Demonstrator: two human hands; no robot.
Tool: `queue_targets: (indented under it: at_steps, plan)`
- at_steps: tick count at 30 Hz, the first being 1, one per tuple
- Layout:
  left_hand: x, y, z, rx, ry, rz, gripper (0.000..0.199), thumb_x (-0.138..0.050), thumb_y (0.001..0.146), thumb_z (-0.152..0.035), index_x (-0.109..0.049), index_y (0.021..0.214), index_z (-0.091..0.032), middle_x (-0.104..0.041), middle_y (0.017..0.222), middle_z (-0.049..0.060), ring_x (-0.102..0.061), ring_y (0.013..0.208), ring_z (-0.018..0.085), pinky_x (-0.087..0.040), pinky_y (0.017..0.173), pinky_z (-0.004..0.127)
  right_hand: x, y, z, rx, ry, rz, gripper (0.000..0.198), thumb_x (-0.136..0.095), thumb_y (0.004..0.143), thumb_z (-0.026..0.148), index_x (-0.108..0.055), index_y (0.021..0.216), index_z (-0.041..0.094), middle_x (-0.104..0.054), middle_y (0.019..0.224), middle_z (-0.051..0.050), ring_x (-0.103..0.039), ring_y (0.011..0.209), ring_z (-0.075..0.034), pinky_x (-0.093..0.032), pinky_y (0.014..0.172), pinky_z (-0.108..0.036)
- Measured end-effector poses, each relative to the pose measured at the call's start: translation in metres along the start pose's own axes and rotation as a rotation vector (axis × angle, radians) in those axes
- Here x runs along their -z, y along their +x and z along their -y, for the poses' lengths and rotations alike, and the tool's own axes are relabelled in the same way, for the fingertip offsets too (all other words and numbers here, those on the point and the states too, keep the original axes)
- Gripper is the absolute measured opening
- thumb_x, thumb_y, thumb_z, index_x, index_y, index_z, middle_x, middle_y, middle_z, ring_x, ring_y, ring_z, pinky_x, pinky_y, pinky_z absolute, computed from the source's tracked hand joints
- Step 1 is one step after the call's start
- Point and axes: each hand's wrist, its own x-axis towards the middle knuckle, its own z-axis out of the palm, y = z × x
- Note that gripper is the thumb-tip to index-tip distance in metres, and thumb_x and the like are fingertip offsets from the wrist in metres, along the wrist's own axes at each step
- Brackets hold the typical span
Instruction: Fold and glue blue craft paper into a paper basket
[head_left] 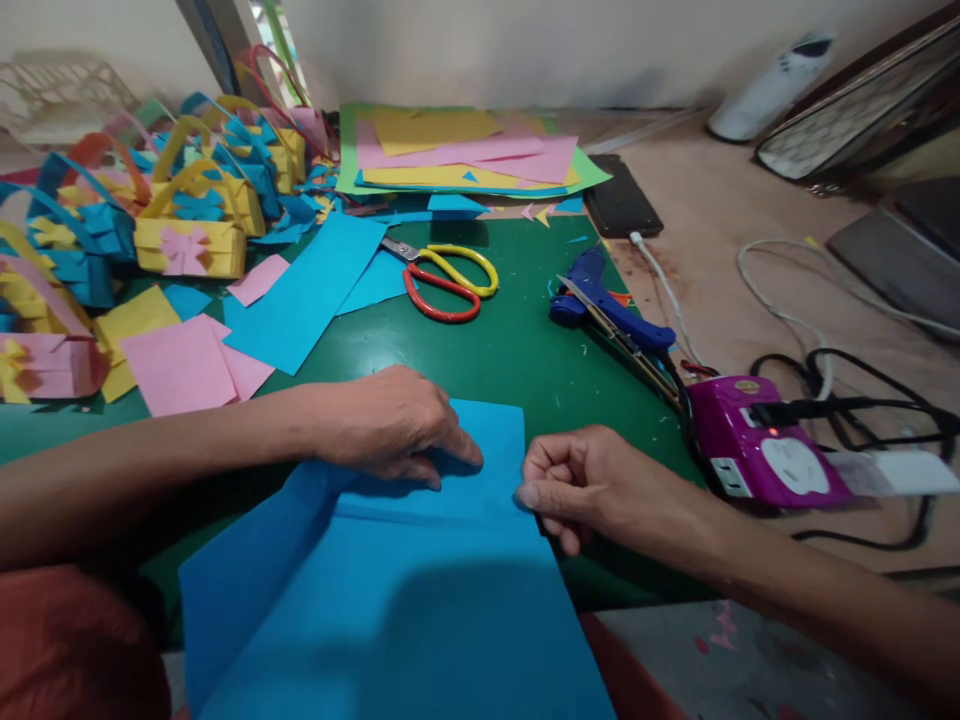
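Observation:
A large sheet of blue paper point(450, 610) with creases lies in front of me, its left part bent up and its near end hanging past the table's front edge. On its far part rests my left hand point(397, 425), index finger stretched out and fingertips touching the paper. At the sheet's right edge my right hand point(574, 485) pinches the paper between thumb and curled fingers. Beyond my hands, scissors point(450, 285) with one red and one yellow handle lie with their blades on a smaller blue paper piece point(315, 290).
Paper baskets point(191, 245) crowd the left, near pink paper pieces point(180, 365). A stack of coloured paper point(465, 150) lies at the back beside a phone point(622, 195). On the right are a blue glue gun point(611, 305), a purple power strip point(765, 440) and looping cables.

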Motion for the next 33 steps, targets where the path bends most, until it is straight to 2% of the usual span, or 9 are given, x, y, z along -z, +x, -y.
queue_targets:
  at_steps: [4, 11, 17, 20, 27, 31, 33]
  plan:
    - [0.0, -0.001, -0.001, 0.022, 0.023, -0.015, 0.026, -0.061, 0.081, -0.028, -0.06, 0.107, -0.026, -0.066, 0.085, 0.001, -0.059, 0.079, 0.016, -0.032, 0.056, 0.024, -0.002, 0.0, 0.004, 0.109, -0.094, -0.115, 0.013, -0.059, 0.069, 0.021, -0.049, 0.06, 0.019, -0.055, 0.046, 0.004, -0.049, 0.043, -0.006, -0.032, 0.042, -0.018]
    - [0.004, -0.002, -0.003, 0.105, 0.112, -0.009, 0.025, -0.06, 0.081, -0.028, -0.059, 0.106, -0.026, -0.066, 0.084, 0.002, -0.06, 0.078, 0.016, -0.03, 0.052, 0.023, -0.002, 0.007, 0.002, 0.227, -0.08, -0.242, 0.014, -0.057, 0.067, 0.017, -0.044, 0.065, 0.021, -0.046, 0.046, 0.008, -0.047, 0.042, -0.007, -0.032, 0.041, -0.019]
    - [0.004, -0.002, -0.001, 0.06, 0.085, -0.052, 0.022, -0.058, 0.083, -0.023, -0.061, 0.104, -0.027, -0.064, 0.084, 0.001, -0.058, 0.076, 0.013, -0.028, 0.05, 0.024, 0.009, 0.006, 0.005, 0.35, -0.24, -0.381, 0.012, -0.057, 0.07, 0.021, -0.046, 0.065, 0.02, -0.045, 0.053, 0.006, -0.041, 0.047, -0.007, -0.031, 0.043, -0.021]
    - [0.004, -0.001, 0.001, 0.056, 0.06, -0.053, 0.019, -0.057, 0.083, -0.022, -0.063, 0.101, -0.026, -0.063, 0.081, 0.0, -0.058, 0.075, 0.013, -0.029, 0.051, 0.023, 0.01, 0.003, 0.008, 0.38, -0.238, -0.378, 0.01, -0.057, 0.072, 0.023, -0.048, 0.067, 0.02, -0.048, 0.058, 0.004, -0.044, 0.051, -0.008, -0.034, 0.047, -0.021]
    - [0.0, -0.001, 0.002, 0.046, 0.071, -0.083, 0.019, -0.056, 0.084, -0.023, -0.061, 0.102, -0.025, -0.063, 0.081, 0.001, -0.057, 0.075, 0.014, -0.03, 0.052, 0.024, 0.0, -0.001, 0.01, 0.395, -0.085, -0.332, 0.014, -0.059, 0.071, 0.027, -0.05, 0.079, 0.021, -0.05, 0.068, 0.001, -0.048, 0.062, -0.011, -0.04, 0.053, -0.022]
    - [-0.006, -0.006, -0.001, 0.066, 0.166, -0.118, 0.012, -0.052, 0.085, -0.026, -0.059, 0.091, -0.017, -0.061, 0.079, 0.003, -0.055, 0.073, 0.016, -0.032, 0.053, 0.025, 0.0, -0.003, 0.011, 0.347, -0.055, -0.297, 0.019, -0.061, 0.069, 0.026, -0.049, 0.083, 0.021, -0.051, 0.072, 0.001, -0.049, 0.064, -0.012, -0.041, 0.053, -0.022]
    - [-0.009, -0.008, 0.0, 0.082, 0.191, -0.164, 0.015, -0.051, 0.085, -0.027, -0.054, 0.094, -0.014, -0.06, 0.078, 0.004, -0.054, 0.07, 0.016, -0.033, 0.053, 0.024, 0.001, -0.003, 0.01, 0.316, -0.092, -0.232, 0.019, -0.059, 0.072, 0.028, -0.051, 0.087, 0.021, -0.056, 0.076, 0.0, -0.052, 0.068, -0.013, -0.043, 0.057, -0.024]
